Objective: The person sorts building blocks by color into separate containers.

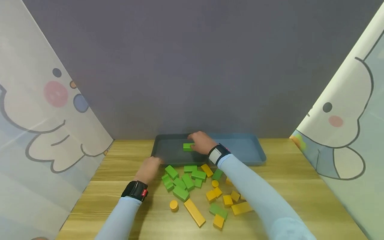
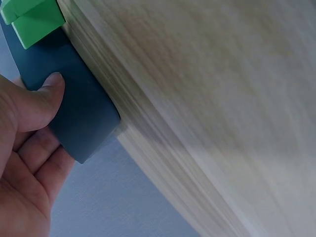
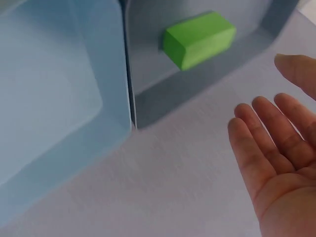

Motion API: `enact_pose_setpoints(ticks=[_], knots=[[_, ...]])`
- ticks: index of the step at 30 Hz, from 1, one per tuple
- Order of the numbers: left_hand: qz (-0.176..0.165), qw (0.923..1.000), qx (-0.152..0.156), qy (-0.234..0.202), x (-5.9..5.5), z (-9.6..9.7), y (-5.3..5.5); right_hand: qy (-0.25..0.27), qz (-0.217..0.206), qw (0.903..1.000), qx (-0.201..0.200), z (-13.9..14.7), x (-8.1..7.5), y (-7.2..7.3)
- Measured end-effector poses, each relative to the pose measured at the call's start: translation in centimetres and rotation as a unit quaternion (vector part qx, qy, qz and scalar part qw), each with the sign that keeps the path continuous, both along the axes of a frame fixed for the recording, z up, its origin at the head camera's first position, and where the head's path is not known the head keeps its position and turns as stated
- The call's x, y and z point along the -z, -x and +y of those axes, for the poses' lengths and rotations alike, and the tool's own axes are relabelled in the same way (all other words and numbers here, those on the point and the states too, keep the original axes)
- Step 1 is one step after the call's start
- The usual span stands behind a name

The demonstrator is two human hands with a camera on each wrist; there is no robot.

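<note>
The left hand (image 1: 149,169) grips the dark tray (image 1: 169,154); the right hand (image 1: 203,143), fingers extended, hovers near a green block (image 3: 200,40).

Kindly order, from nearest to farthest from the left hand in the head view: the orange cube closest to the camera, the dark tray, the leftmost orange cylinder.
1. Dark tray: held by the left hand.
2. Leftmost orange cylinder: right of that hand, nearer the camera.
3. Orange cube: farther right, closest to the camera.
</note>
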State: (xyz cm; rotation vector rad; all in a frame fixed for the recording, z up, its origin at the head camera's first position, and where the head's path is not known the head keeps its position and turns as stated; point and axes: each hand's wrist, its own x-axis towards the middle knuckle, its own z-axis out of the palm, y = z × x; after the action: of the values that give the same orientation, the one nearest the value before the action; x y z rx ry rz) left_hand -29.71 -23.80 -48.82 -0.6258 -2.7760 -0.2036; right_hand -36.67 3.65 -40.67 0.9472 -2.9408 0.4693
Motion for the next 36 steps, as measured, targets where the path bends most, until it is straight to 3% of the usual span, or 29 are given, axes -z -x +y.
enact_pose_setpoints(ticks=[6,9,16,19,24,29,36], knots=[[-0.018,0.9998,-0.005,0.004,-0.5,0.0,0.0,-0.010,-0.015,0.9998,0.004,3.2,-2.2,-3.7],[-0.021,0.9997,-0.004,0.008,-0.8,0.0,0.1,-0.010,-0.014,0.9998,0.008,4.6,-2.5,-5.7],[-0.011,0.9999,0.002,0.011,-0.6,-0.1,0.4,-0.014,0.003,0.9997,-0.020,7.8,-0.6,-9.0],[-0.009,0.9999,0.006,0.003,-0.5,-0.2,0.2,-0.034,0.015,0.9989,-0.029,8.9,0.8,-9.6],[-0.007,0.9999,0.007,0.004,-0.5,-0.3,0.2,-0.054,-0.014,0.9981,-0.026,9.6,2.4,-9.9],[-0.011,0.9999,0.005,0.009,-0.5,-0.2,0.3,-0.068,-0.035,0.9969,-0.021,9.2,3.3,-9.5],[-0.019,0.9997,0.002,0.014,-0.5,-0.2,0.4,-0.109,-0.024,0.9935,-0.023,8.6,4.5,-8.8]])
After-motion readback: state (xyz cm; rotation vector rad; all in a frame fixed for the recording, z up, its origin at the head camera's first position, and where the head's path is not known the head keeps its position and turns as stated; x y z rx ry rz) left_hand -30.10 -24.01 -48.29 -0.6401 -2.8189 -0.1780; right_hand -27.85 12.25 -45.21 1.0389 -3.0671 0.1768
